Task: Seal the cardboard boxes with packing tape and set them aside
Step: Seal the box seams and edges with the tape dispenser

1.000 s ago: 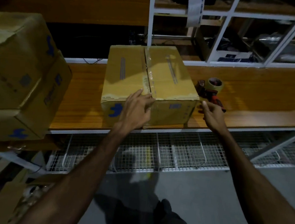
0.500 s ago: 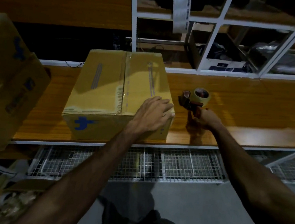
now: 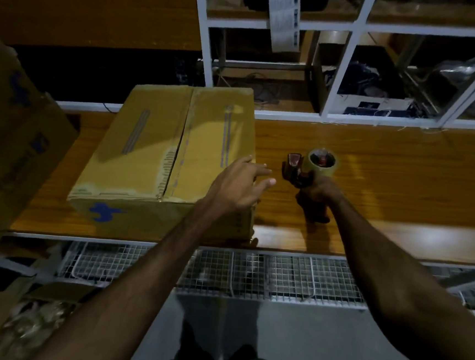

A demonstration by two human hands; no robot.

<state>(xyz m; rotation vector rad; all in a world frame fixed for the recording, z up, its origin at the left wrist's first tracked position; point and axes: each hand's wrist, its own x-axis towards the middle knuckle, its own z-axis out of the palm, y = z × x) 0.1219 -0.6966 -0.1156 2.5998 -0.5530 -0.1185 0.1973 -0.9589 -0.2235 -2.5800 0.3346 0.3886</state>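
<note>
Head cam: cardboard box [image 3: 169,156] sits flaps-down on the wooden counter [image 3: 389,176], center seam untaped as far as I can tell. Left hand [image 3: 238,185] rests on its near right corner, fingers spread, gripping nothing. Right hand [image 3: 320,188] has its grip closed round the tape dispenser [image 3: 309,169], just right of the box. More boxes [image 3: 13,137] stacked far left.

Single head-worn wide-angle view, looking forward and steeply down, close over the bench [image 3: 374,174], dim, perhaps slightly blurred at edges
</note>
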